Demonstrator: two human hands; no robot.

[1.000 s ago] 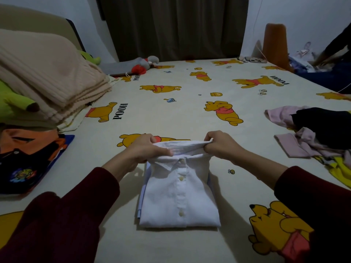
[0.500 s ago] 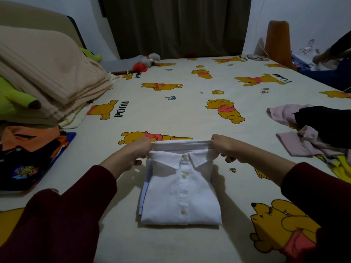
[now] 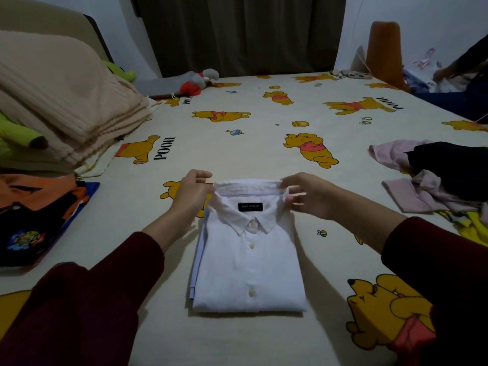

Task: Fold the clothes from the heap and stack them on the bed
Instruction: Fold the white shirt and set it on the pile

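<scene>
Collar: lifted and opened since the earlier frames, so the dark neck label now shows where a closed collar lay half a second ago
Shirt: white shirt lies folded, buttons up, on the near middle of the bed; its body has not shifted between frames
Left hand: left hand pinches the collar's left end, where earlier it gripped that corner lower, knuckles down
Right hand: right hand pinches the right end of the collar band between thumb and forefinger, the other fingers spread; earlier it was closed over that corner
Meaning: by judgement, folding of this garment is done and only collar tidying remains before stacking
Stack: folded clothes lie at the left edge, beige blanket behind them; both unchanged
Heap: unfolded heap sits at the right, well apart from the shirt; more garments remain
Far end: plush toy before the curtain
</scene>
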